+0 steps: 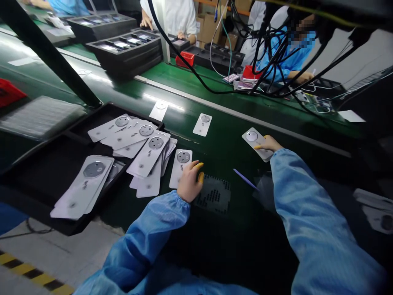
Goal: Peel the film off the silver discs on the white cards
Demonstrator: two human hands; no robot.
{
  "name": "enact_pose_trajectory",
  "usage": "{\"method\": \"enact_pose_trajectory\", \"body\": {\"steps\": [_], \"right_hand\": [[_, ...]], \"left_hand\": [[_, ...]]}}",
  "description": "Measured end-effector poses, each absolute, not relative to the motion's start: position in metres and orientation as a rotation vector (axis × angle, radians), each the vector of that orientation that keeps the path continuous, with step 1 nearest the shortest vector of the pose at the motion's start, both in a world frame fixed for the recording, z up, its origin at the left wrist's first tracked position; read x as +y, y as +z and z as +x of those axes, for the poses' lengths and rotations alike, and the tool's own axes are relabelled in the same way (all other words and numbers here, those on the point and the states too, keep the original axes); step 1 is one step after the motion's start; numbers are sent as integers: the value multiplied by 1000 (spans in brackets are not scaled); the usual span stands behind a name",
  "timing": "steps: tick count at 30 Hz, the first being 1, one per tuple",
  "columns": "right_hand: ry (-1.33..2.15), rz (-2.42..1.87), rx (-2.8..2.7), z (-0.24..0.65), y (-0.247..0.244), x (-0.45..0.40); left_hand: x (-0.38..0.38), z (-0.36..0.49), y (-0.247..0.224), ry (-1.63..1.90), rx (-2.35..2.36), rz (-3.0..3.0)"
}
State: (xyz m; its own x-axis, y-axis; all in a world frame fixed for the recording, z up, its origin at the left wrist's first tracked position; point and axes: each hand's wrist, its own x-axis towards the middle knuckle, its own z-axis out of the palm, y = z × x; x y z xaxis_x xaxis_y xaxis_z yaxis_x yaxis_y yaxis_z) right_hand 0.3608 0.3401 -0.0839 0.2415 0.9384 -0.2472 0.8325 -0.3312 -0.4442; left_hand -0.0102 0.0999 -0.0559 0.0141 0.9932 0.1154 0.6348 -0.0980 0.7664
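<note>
My right hand (270,143), with a yellow-covered finger, grips the lower end of a white phone back panel (252,136) with a round camera plate, over the green belt. Beside another white panel (176,170) is my left hand (192,180); its yellow-covered finger and thumb are apart, with nothing between them. That hand overlaps the panel's lower right part, and contact is hard to tell. A heap of similar panels (145,157) lies left of it, partly on a black tray (27,176). A purple strip (245,179) and a dotted clear sheet (215,193) lie between my hands.
Two more panels (202,124) (159,110) lie farther up the belt. Black cables (196,78) hang across the top. Stacked black trays (129,53) and a red bin (184,59) stand beyond, near co-workers. More panels (376,209) sit at far right.
</note>
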Motion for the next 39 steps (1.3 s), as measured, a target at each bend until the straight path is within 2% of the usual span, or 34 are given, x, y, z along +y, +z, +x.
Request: {"method": "enact_pose_trajectory", "body": {"steps": [9, 16, 23, 30, 39], "right_hand": [[1043, -2141, -1310, 360, -64, 312], [1072, -1986, -1030, 377, -65, 285], [996, -1928, -948, 401, -65, 275], [866, -1930, -960, 406, -73, 274], [579, -1905, -1429, 367, -53, 260]], "left_hand": [[193, 70, -25, 567, 1386, 1833], [288, 175, -45, 418, 1541, 1930], [308, 239, -73, 478, 1640, 1946], [325, 250, -87, 534, 1578, 1751], [335, 172, -38, 787, 1107, 1350]]}}
